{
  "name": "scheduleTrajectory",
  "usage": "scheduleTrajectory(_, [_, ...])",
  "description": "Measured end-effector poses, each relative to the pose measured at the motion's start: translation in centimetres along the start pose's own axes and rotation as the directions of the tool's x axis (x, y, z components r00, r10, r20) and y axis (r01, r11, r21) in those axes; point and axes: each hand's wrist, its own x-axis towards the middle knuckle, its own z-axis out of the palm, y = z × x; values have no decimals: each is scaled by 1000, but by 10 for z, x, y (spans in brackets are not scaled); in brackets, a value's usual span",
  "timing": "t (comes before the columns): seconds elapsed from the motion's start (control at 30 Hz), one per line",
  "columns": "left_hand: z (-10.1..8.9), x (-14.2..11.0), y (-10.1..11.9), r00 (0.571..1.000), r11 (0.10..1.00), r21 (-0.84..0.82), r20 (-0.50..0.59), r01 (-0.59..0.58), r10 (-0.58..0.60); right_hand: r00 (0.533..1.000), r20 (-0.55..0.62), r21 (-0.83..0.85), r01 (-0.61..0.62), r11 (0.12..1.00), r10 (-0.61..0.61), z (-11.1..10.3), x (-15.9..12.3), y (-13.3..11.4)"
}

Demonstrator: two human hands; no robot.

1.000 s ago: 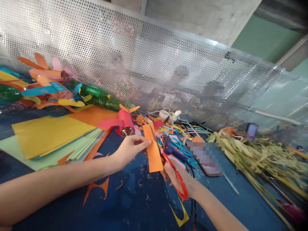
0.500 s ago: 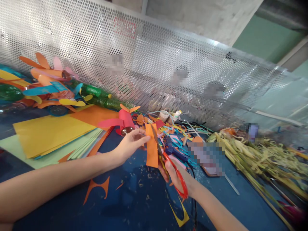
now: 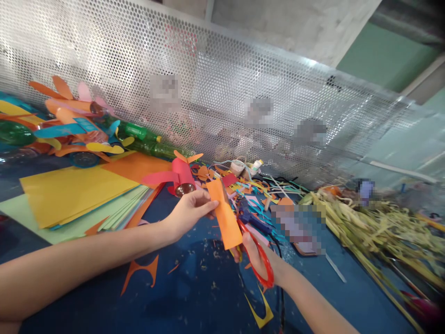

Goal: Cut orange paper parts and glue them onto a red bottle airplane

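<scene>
My left hand [image 3: 190, 208] pinches an orange paper strip [image 3: 224, 215] by its left edge, thumb on the front face. In my right hand [image 3: 255, 250] is a pair of scissors [image 3: 266, 264] with red handles. Their blades lie mostly hidden behind the strip's right side, so whether they touch the paper cannot be told. Just beyond my left hand stands a red paper-covered bottle model [image 3: 183, 172] with orange strips on top. A blue glue gun [image 3: 255, 221] lies right of the strip.
Stacked coloured paper [image 3: 83, 195] lies at left, with paper-and-bottle models [image 3: 79, 125] behind it. Paper scraps [image 3: 208, 174] litter the back middle. Dried husks [image 3: 375, 222] cover the right. A perforated metal screen [image 3: 215, 83] stands behind; a yellow offcut [image 3: 260, 313] lies in front.
The orange strip has tilted, its lower end swinging right across the scissor blades. The scissors have shifted slightly right and down; my left hand keeps its hold.
</scene>
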Motion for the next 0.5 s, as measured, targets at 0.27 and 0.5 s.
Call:
scheduleTrajectory(0.27, [1,-2,-4,1000,1000,26,-20,-1,2,999,-14,36,37,999,-37,3,4,2])
scheduleTrajectory(0.5, [2,-2,-5,999,1000,-1,-33,31,-31,999,-44,134,-13,991,19,9,5,-2])
